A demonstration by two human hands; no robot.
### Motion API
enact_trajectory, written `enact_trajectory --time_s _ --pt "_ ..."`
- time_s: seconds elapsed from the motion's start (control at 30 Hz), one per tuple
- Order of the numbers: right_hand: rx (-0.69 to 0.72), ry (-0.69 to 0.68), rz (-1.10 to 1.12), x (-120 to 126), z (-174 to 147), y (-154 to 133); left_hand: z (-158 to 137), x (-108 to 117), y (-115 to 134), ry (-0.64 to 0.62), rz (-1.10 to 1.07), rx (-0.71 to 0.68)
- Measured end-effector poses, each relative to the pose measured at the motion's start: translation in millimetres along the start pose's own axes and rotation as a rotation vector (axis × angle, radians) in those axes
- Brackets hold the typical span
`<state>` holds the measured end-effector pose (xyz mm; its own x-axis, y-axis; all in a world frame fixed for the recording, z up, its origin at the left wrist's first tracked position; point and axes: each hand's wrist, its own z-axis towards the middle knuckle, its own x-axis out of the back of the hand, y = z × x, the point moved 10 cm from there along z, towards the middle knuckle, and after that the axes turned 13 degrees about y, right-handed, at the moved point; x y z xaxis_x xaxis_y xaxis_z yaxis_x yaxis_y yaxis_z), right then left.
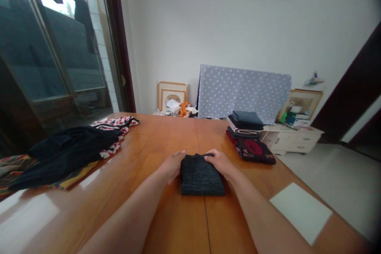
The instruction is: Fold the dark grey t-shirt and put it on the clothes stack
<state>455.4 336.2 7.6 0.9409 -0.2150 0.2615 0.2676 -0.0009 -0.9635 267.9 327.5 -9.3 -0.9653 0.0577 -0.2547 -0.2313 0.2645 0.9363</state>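
Note:
A dark grey, streaked garment (203, 178), folded into a neat rectangle, is in front of me at the middle of the wooden table (166, 135). It looks like a shirt, with what seems to be a neckline at its far edge. My left hand (175, 166) grips its far left corner, the fingers mostly hidden beside and under it. At the far right corner, my right hand (218, 163) pinches the cloth, thumb on top. Beyond it to the right is a stack of folded clothes (245, 121), with a dark folded garment (256, 151) bearing a red print in front.
Unfolded clothes (74, 147) lie heaped along the table's left side. A pale flat sheet (302, 210) rests near the right edge. Behind the table are a grey polka-dot cloth (241, 91), picture frames (172, 93) and a low white cabinet (293, 141).

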Motion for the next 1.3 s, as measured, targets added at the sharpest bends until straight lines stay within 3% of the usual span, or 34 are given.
enact_trajectory --time_s 0.2,0.4,0.53,0.73,0.83,1.0,1.17,1.3 --pt "-0.03 -0.032 0.14 4 -6 7 -2 14 9 0.113 0.041 -0.045" --pt "-0.005 0.103 0.208 11 1 15 7 18 15 0.205 0.071 -0.156" --pt "0.012 0.14 0.149 13 2 20 9 19 17 0.238 0.084 -0.198" --pt "0.12 0.254 -0.005 21 5 18 1 29 40 0.349 0.218 -0.408" --pt "0.196 0.321 -0.101 23 5 14 -17 11 53 0.284 0.446 -0.592" --pt "0.287 0.396 -0.169 24 5 9 -55 -41 44 -0.007 0.887 -0.807" --pt "0.316 0.47 -0.251 35 0 3 -63 -52 20 -0.114 1.251 -0.797" --pt "0.434 0.528 -0.396 42 -20 -30 -60 -50 12 -0.143 1.358 -0.781"
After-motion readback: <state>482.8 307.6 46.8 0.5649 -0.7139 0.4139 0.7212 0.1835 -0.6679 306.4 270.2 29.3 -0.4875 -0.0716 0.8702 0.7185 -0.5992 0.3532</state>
